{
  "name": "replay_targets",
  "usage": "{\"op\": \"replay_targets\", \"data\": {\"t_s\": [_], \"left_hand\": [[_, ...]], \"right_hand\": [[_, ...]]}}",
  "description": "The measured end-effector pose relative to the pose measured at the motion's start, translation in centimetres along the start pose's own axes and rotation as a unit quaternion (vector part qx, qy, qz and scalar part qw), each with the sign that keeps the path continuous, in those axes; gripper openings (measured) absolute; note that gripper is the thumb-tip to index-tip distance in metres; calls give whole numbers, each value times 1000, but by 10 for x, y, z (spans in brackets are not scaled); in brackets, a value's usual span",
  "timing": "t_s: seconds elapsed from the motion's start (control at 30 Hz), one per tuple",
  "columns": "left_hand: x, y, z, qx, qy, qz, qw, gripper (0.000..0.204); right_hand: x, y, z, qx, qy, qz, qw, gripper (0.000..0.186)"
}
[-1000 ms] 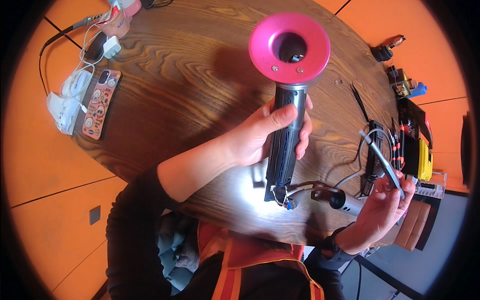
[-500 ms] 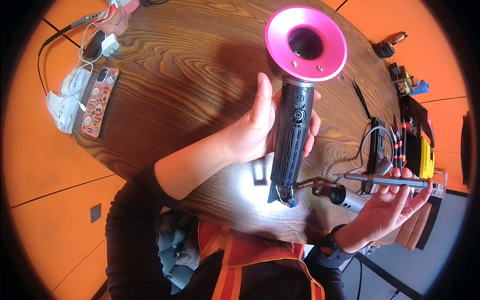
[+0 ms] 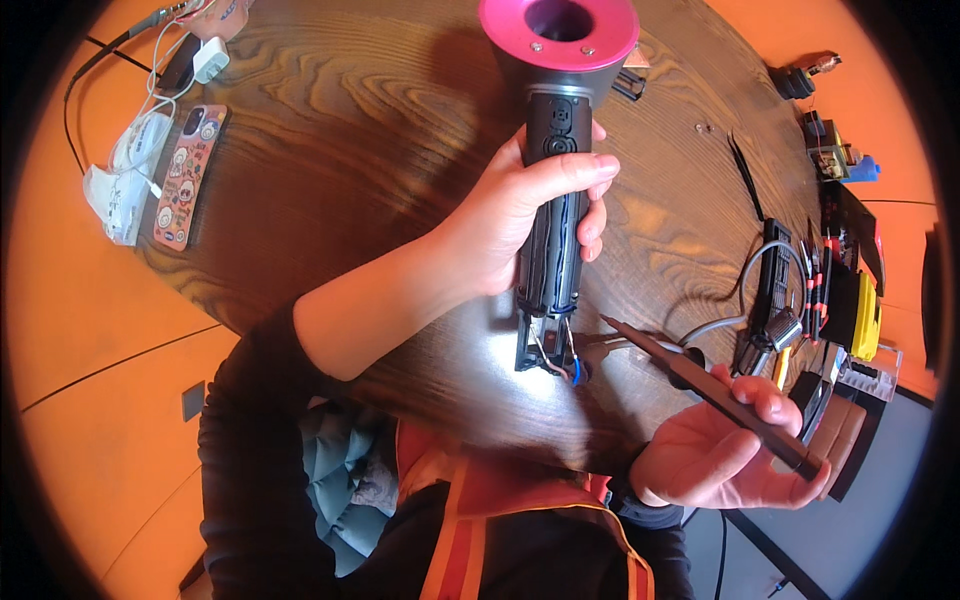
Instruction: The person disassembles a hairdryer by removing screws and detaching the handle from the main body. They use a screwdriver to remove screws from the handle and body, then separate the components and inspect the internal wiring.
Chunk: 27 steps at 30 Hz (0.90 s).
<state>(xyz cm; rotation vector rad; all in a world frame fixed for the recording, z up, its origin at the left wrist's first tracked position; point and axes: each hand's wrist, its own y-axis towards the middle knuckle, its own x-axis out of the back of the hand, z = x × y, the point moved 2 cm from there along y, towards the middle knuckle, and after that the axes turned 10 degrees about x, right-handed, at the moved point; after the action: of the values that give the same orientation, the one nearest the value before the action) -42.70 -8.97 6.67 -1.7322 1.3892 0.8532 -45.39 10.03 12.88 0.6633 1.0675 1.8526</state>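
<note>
My left hand is wrapped round the black handle of a hair dryer, with the thumb across its front. The dryer stands nearly upright over the table, its pink ring-shaped head at the top with two small screws showing. At the handle's lower end the casing is open, and thin wires, one of them blue, are exposed. My right hand, palm up, holds a slim dark pen-type screwdriver between its fingers. The tip points up and left toward the lower part of the handle, apart from it.
On the brown wooden table, a phone in a patterned case lies left beside a white packet and charger cable. Along the right edge stand tweezers, red-handled tools, a yellow box and a grey cord.
The hair dryer has moved up and slightly left, and my left thumb has closed over its handle. My right hand has shifted lower and left, turning the screwdriver tip up-left toward the dryer.
</note>
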Motion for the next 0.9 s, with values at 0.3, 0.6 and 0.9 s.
{"op": "replay_targets", "data": {"t_s": [0.3, 0.6, 0.9], "left_hand": [[-4, -1, 0, -13, 55, -57, 997, 30], [-2, 0, 2, -11, 52, -68, 996, 30], [-1, 0, 5, 4, 54, -95, 994, 31]], "right_hand": [[-4, -9, -5, 14, -1, 35, 999, 56], [-7, -6, -6, -15, -5, 63, 998, 54], [-8, -5, -9, -12, -32, 92, 995, 55]]}}
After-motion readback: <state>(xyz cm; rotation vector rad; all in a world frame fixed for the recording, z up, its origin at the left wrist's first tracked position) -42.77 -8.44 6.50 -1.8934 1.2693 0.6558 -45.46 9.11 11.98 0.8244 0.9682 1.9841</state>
